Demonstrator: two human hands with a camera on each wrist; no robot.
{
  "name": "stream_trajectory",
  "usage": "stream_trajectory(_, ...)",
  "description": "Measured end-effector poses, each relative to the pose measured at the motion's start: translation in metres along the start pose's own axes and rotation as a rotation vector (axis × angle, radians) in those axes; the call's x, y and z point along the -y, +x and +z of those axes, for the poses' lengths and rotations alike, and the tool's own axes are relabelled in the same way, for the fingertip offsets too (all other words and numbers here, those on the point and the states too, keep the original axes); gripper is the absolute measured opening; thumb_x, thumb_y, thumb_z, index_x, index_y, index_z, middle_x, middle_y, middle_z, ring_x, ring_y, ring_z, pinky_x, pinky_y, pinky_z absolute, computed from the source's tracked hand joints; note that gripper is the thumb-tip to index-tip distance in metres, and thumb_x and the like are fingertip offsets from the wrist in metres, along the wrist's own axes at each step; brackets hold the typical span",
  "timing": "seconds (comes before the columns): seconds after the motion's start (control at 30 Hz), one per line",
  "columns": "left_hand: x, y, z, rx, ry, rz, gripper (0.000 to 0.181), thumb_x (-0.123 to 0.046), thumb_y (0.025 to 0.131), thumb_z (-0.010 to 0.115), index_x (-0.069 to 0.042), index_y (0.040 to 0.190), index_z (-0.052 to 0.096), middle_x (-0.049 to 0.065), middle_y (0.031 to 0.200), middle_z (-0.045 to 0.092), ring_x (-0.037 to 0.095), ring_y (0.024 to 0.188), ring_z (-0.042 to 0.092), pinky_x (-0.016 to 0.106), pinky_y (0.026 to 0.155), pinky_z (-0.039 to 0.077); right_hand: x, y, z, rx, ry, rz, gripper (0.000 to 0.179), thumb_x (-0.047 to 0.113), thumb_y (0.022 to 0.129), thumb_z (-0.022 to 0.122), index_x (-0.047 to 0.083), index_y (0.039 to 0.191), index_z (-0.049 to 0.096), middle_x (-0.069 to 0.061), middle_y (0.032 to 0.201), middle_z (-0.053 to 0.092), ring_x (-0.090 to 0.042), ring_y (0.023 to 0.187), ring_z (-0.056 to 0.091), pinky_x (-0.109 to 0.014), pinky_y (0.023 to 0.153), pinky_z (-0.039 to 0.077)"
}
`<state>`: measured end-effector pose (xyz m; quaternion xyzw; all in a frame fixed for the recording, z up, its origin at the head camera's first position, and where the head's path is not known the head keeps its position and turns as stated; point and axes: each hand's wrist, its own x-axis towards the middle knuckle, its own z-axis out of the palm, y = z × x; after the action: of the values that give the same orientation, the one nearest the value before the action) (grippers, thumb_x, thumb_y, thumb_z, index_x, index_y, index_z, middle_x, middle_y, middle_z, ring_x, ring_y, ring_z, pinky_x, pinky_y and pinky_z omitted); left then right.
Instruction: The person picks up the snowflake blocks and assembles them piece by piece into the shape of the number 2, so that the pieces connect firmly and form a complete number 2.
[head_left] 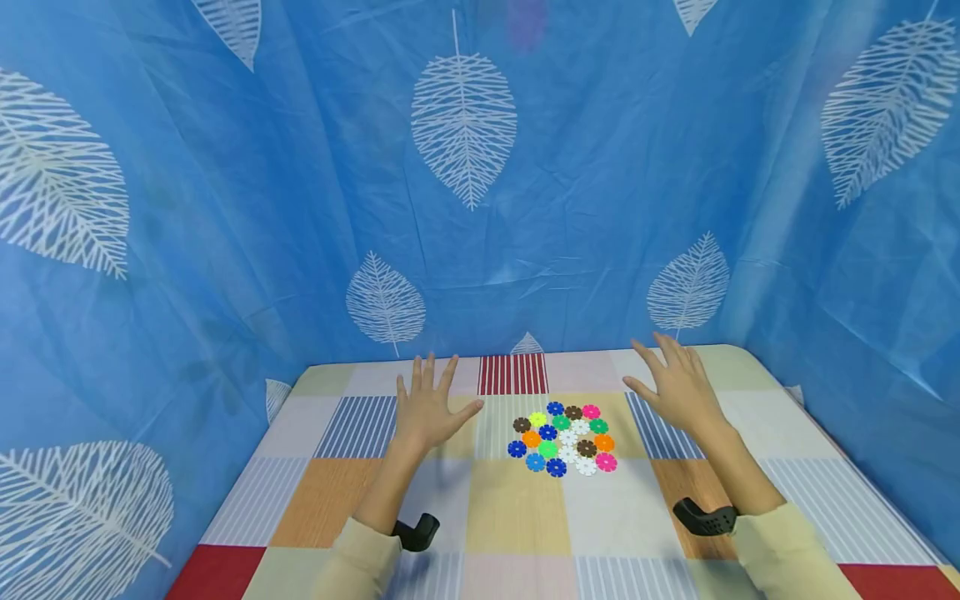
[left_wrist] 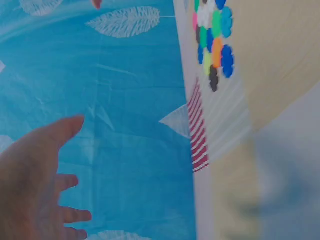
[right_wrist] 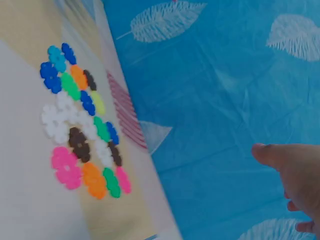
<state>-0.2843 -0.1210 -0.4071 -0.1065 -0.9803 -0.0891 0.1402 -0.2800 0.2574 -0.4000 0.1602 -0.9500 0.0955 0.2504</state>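
Several flat, notched plastic discs (head_left: 548, 448) in blue, green, white, brown, orange, pink and yellow lie in a loose cluster on the patchwork tablecloth. My left hand (head_left: 429, 412) hovers to the left of them, fingers spread, holding nothing. On the other side, my right hand (head_left: 681, 385) is raised above the cloth with its fingers apart and nothing in its grasp. The left wrist view has the left hand (left_wrist: 35, 175) at its lower left, away from the discs (left_wrist: 216, 50). In the right wrist view the thumb of my right hand (right_wrist: 300, 175) points toward the discs (right_wrist: 80, 145).
The table is covered by a checked and striped cloth (head_left: 517, 508). A blue curtain (head_left: 570, 208) with white leaf prints hangs behind it and on both sides. Black wrist-worn devices sit on the left wrist (head_left: 417, 533) and the right wrist (head_left: 705, 518).
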Motion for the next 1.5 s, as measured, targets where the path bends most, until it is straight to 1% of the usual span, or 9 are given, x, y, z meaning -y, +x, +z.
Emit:
stream_trajectory(0.1,-0.002,0.001,0.011,-0.078,-0.090,0.009,0.076,-0.056,0.085,0.052,-0.013,0.144,0.031,0.021,0.143,0.032,0.040,0.133,0.021,0.059,0.104,0.017,-0.005,-0.005,0.011,-0.035,0.053,0.009,0.054,0.029,0.086,0.064,0.002,0.130,0.048,-0.029,0.127,0.043,-0.046,0.117,0.037,-0.062,0.093,0.029)
stream_trajectory(0.2,-0.005,0.002,0.026,-0.175,-0.199,0.025,0.065,-0.042,0.088,0.057,-0.005,0.138,0.040,0.021,0.130,0.045,0.038,0.124,0.037,0.054,0.100,0.030,-0.012,-0.007,0.028,-0.060,0.147,0.028,0.048,0.024,0.086,0.065,0.000,0.126,0.052,-0.026,0.117,0.050,-0.043,0.109,0.044,-0.060,0.087,0.035)
stream_trajectory(0.3,-0.009,0.002,0.043,-0.220,-0.287,0.037,0.057,-0.035,0.089,0.058,-0.001,0.132,0.045,0.020,0.122,0.051,0.035,0.116,0.044,0.049,0.095,0.037,-0.018,-0.007,0.047,-0.072,0.234,0.062,0.043,0.021,0.087,0.065,-0.001,0.123,0.055,-0.022,0.106,0.056,-0.038,0.099,0.050,-0.056,0.081,0.041)
stream_trajectory(0.57,-0.024,-0.005,0.086,-0.201,-0.507,0.001,0.046,-0.031,0.091,0.056,-0.002,0.126,0.050,0.013,0.106,0.056,0.027,0.098,0.051,0.041,0.082,0.044,-0.021,-0.003,0.090,-0.083,0.421,0.131,0.036,0.016,0.085,0.067,-0.003,0.115,0.061,-0.008,0.075,0.054,-0.023,0.067,0.051,-0.036,0.058,0.043)
stream_trajectory(0.73,-0.032,-0.007,0.103,-0.171,-0.705,0.002,0.044,-0.036,0.095,0.049,-0.003,0.124,0.052,0.006,0.093,0.053,0.020,0.087,0.049,0.034,0.075,0.044,-0.019,0.000,0.110,-0.038,0.560,0.157,0.040,0.020,0.086,0.067,-0.002,0.118,0.060,-0.004,0.074,0.053,-0.016,0.062,0.046,-0.028,0.051,0.039)
stream_trajectory(0.83,-0.033,-0.009,0.111,-0.166,-0.764,0.029,0.046,-0.037,0.095,0.050,-0.002,0.123,0.053,0.003,0.088,0.052,0.016,0.081,0.050,0.031,0.072,0.044,-0.018,-0.001,0.121,0.023,0.649,0.190,0.043,0.022,0.087,0.065,-0.002,0.121,0.058,-0.005,0.076,0.052,-0.017,0.063,0.045,-0.026,0.052,0.039)
stream_trajectory(0.93,-0.033,-0.013,0.117,-0.136,-0.789,0.056,0.046,-0.035,0.092,0.055,-0.001,0.123,0.054,0.003,0.086,0.052,0.015,0.076,0.050,0.028,0.069,0.045,-0.016,-0.004,0.132,0.051,0.698,0.211,0.042,0.020,0.087,0.066,-0.004,0.121,0.057,-0.006,0.076,0.051,-0.018,0.064,0.045,-0.025,0.054,0.040)
stream_trajectory(1.1,-0.033,-0.017,0.124,-0.066,-0.799,0.099,0.047,-0.031,0.087,0.064,-0.001,0.123,0.056,0.002,0.082,0.052,0.013,0.073,0.048,0.025,0.065,0.044,-0.015,-0.009,0.141,0.028,0.656,0.197,0.038,0.013,0.084,0.069,-0.005,0.116,0.061,-0.005,0.072,0.051,-0.018,0.064,0.043,-0.027,0.056,0.038)
stream_trajectory(1.5,-0.030,-0.020,0.130,0.001,-0.574,0.166,0.044,-0.041,0.073,0.075,-0.014,0.107,0.070,-0.005,0.082,0.048,0.010,0.075,0.040,0.023,0.065,0.035,-0.011,-0.011,0.148,0.052,0.494,0.200,0.039,0.029,0.082,0.071,0.003,0.111,0.067,0.001,0.071,0.048,-0.017,0.068,0.040,-0.031,0.060,0.032)
